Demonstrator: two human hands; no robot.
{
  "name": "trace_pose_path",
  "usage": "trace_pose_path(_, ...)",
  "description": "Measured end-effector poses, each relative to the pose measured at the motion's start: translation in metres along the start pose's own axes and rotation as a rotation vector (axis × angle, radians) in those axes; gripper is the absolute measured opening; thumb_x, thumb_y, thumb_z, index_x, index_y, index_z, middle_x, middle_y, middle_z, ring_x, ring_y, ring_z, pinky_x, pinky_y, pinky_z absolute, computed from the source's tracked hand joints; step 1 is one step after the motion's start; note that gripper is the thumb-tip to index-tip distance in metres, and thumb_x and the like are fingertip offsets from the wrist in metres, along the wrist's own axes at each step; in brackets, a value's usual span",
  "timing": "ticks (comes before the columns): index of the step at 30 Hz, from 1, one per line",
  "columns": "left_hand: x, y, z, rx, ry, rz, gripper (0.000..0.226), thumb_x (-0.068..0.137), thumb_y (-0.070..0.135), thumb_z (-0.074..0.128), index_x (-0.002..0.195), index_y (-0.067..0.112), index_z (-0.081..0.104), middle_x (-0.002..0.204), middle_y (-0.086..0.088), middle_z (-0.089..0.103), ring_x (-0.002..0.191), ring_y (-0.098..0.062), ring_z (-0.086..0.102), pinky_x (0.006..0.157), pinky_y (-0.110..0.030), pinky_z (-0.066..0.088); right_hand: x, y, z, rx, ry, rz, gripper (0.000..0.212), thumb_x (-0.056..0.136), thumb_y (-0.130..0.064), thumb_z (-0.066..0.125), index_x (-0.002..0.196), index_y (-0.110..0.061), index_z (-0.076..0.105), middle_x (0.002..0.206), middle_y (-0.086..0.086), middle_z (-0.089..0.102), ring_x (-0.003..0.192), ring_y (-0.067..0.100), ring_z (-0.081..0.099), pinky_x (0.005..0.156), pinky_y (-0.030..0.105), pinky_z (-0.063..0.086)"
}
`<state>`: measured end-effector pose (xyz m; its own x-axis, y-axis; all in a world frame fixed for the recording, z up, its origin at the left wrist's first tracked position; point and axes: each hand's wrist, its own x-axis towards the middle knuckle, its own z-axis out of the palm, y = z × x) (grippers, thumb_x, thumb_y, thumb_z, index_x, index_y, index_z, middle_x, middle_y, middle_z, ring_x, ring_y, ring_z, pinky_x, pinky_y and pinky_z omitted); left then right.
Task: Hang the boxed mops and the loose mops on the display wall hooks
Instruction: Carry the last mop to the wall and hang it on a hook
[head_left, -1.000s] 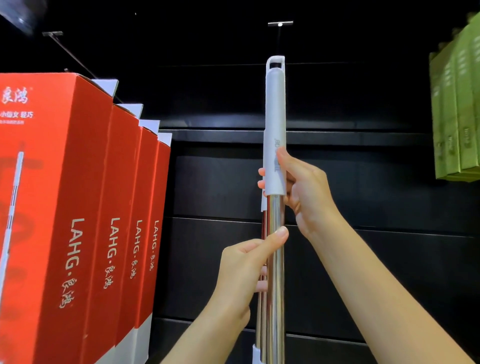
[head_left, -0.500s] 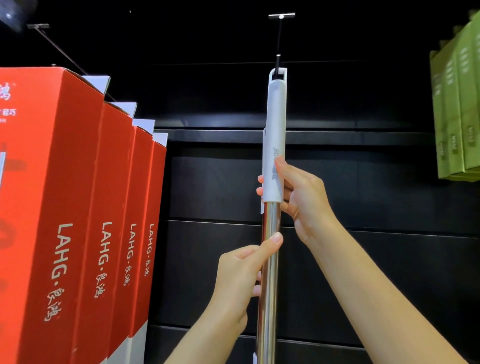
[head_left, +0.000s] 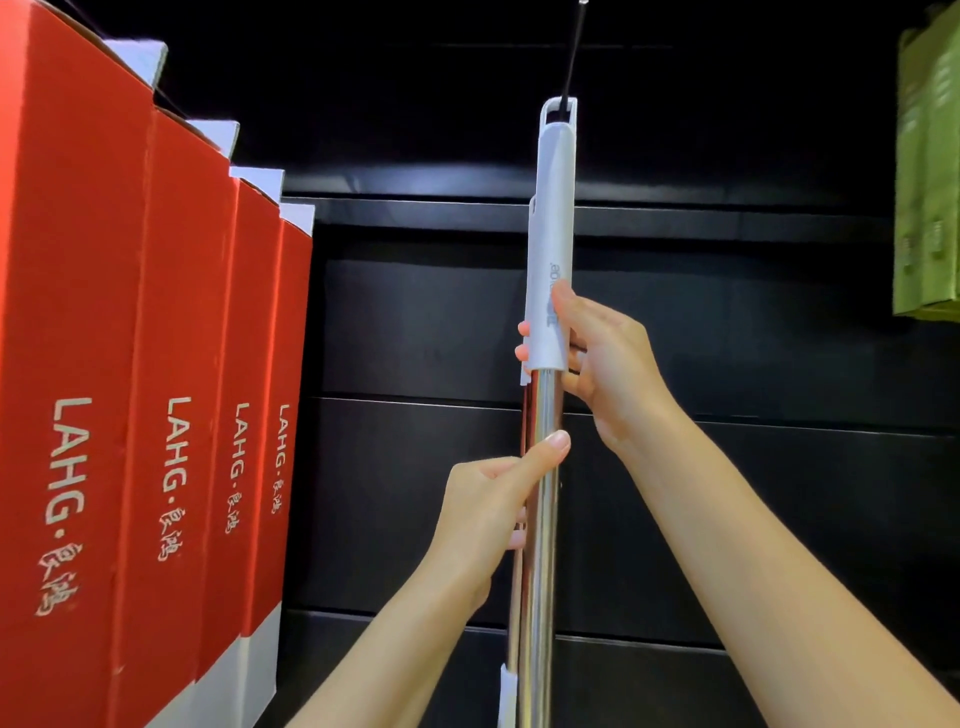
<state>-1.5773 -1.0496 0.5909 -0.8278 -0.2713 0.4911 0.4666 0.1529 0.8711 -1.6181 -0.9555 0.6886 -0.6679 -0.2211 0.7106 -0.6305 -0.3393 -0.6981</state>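
Since a second ago, both hands have raised the loose mop (head_left: 543, 467) until its loop seems threaded on the black hook (head_left: 571, 57). Right hand (head_left: 608, 364) clamps the white grip; left hand (head_left: 488, 509) wraps the steel pole, beside red boxed mops (head_left: 156, 389).

The mop (head_left: 550, 260) stands upright before the wall (head_left: 727, 322), its top loop around the hook (head_left: 571, 57). The right hand (head_left: 602, 353) grips it above the left hand (head_left: 493, 509). Four boxes (head_left: 156, 389) hang in a row at left; more boxes (head_left: 930, 176) hang far right.
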Motion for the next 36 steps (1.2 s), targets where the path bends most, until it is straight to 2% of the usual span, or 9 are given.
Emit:
trace_pose_path(5,0.016,-0.009,0.001,-0.002,-0.024,-0.026,0.075,0.064,0.062,0.066,0.102,-0.003,0.068,0.088,-0.011,0.059,0.079,-0.024,0.056,0.080,-0.038,0.055,0.010,0.012,-0.001,-0.006,0.020,0.020,0.028,0.092,-0.039,0.055,0.110,-0.018,0.062,0.101,0.008,0.072,0.078,0.018,0.072,0.070,0.027,0.060)
trace_pose_path(8,0.025,-0.014,0.001,0.016,-0.023,-0.046,0.053,0.074,0.057,0.065,0.093,0.009,0.072,0.090,-0.014,0.066,0.082,-0.023,0.064,0.082,-0.038,0.056,0.018,0.020,-0.002,-0.019,0.035,0.027,0.026,0.093,-0.038,0.055,0.108,-0.018,0.062,0.102,0.009,0.072,0.079,0.018,0.072,0.070,0.027,0.060)
trace_pose_path(11,0.033,-0.018,0.001,0.020,-0.020,-0.062,0.041,0.076,0.055,0.064,0.089,0.017,0.071,0.092,-0.012,0.070,0.087,-0.022,0.068,0.083,-0.035,0.056,0.025,0.026,-0.002,-0.036,0.048,0.037,0.023,0.093,-0.039,0.055,0.105,-0.021,0.062,0.102,0.008,0.072,0.082,0.019,0.072,0.070,0.026,0.060)
trace_pose_path(15,0.041,-0.022,0.001,0.005,-0.010,-0.053,0.035,0.078,0.053,0.065,0.081,0.019,0.069,0.101,-0.023,0.068,0.088,-0.026,0.066,0.081,-0.036,0.056,0.033,0.035,-0.002,-0.053,0.061,0.045,0.017,0.093,-0.039,0.055,0.097,-0.024,0.062,0.100,0.007,0.072,0.080,0.018,0.072,0.068,0.026,0.060)
trace_pose_path(20,0.049,-0.029,0.001,-0.026,-0.005,-0.038,0.029,0.080,0.052,0.064,0.075,0.023,0.065,0.098,-0.020,0.067,0.084,-0.022,0.063,0.073,-0.028,0.054,0.043,0.044,-0.001,-0.088,0.078,0.052,0.019,0.093,-0.038,0.055,0.101,-0.021,0.061,0.102,0.009,0.071,0.086,0.022,0.071,0.075,0.031,0.060)
trace_pose_path(26,0.060,-0.035,0.003,-0.043,0.030,-0.024,0.025,0.080,0.052,0.063,0.073,0.028,0.061,0.083,0.003,0.067,0.082,-0.014,0.065,0.074,-0.028,0.053,0.052,0.052,-0.001,-0.106,0.107,0.067,0.017,0.093,-0.037,0.056,0.094,-0.021,0.063,0.100,0.010,0.072,0.082,0.021,0.071,0.079,0.038,0.060)
trace_pose_path(32,0.062,-0.034,0.004,-0.056,0.036,-0.015,0.024,0.082,0.050,0.061,0.075,0.027,0.060,0.081,0.005,0.065,0.078,-0.011,0.064,0.064,-0.022,0.048,0.058,0.056,-0.002,-0.136,0.106,0.061,0.017,0.093,-0.038,0.056,0.089,-0.023,0.063,0.098,0.008,0.072,0.076,0.018,0.072,0.078,0.037,0.060)
trace_pose_path(36,0.059,-0.032,0.005,-0.046,0.030,-0.022,0.025,0.083,0.050,0.061,0.074,0.028,0.059,0.081,0.005,0.064,0.078,-0.010,0.063,0.065,-0.023,0.049,0.056,0.054,-0.005,-0.119,0.098,0.087,0.021,0.092,-0.040,0.058,0.093,-0.020,0.064,0.099,0.007,0.073,0.080,0.018,0.073,0.078,0.034,0.060)
